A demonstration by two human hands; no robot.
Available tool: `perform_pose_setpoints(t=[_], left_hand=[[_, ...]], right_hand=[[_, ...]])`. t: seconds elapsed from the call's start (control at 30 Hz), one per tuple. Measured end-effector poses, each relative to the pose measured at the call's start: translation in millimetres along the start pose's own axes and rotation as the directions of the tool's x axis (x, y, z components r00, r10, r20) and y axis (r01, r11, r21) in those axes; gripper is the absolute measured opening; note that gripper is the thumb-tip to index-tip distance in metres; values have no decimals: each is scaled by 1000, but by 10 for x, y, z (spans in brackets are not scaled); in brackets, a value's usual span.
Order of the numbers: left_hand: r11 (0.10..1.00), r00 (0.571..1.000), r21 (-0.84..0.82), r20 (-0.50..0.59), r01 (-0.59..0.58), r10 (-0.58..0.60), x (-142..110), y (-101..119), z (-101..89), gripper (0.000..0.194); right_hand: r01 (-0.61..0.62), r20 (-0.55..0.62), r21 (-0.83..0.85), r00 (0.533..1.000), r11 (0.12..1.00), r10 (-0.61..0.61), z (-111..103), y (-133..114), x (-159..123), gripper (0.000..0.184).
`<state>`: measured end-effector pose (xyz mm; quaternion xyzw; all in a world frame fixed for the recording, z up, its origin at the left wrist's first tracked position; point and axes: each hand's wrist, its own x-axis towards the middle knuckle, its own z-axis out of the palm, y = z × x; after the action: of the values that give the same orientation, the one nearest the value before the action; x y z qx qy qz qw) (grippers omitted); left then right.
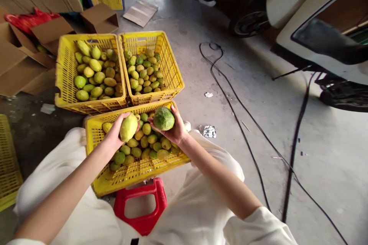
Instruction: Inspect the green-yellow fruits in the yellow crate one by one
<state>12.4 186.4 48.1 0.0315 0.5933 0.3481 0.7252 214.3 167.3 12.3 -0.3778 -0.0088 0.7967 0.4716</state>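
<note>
My left hand (115, 132) is closed round a pale yellow-green lemon (128, 127). Fingers curl under a rounder, dark green lemon (164, 118) in my right hand (177, 130); a whitish patch shows on its skin. Both hands are above the near yellow crate (115, 184), which holds many smaller green and yellow lemons (144, 141). Beyond it stand two more yellow crates side by side. The back left crate (63, 65) contains larger lemons (95, 64), while the back right crate (172, 65) has smaller ones (147, 71).
A red plastic stool (161, 197) shows between my knees. Open cardboard boxes (28, 72) lie at left, near another yellow crate (8, 160). Black cables (238, 122) cross the floor at right. A white scooter (316, 19) and a person's foot (207, 2) are farther back.
</note>
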Motion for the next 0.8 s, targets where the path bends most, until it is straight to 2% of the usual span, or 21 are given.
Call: perform_pose_setpoints(t=[0.1,0.23,0.37,0.43,0.57,0.8], left_hand=[[999,999,-6,8,52,-52,-27,37,15,33],[995,996,-44,3,93,-93,-49,66,16,37],[991,994,-78,42,108,-104,-48,72,13,34],[993,995,-75,48,89,-85,-32,56,7,27],[998,999,-57,36,-9,11,12,-7,-8,3],[999,997,-53,72,4,0,38,-58,-55,11]], right_hand=[[-23,10,8,1000,1000,23,12,-6,-4,49],[-35,-80,-47,996,998,32,19,-15,-21,41],[33,-140,-34,989,999,-37,59,-16,-30,28],[36,-159,1,987,999,-35,83,-16,-31,26],[27,-142,46,990,999,-20,108,-10,-43,24],[-25,-40,25,999,999,26,106,-17,-90,21]])
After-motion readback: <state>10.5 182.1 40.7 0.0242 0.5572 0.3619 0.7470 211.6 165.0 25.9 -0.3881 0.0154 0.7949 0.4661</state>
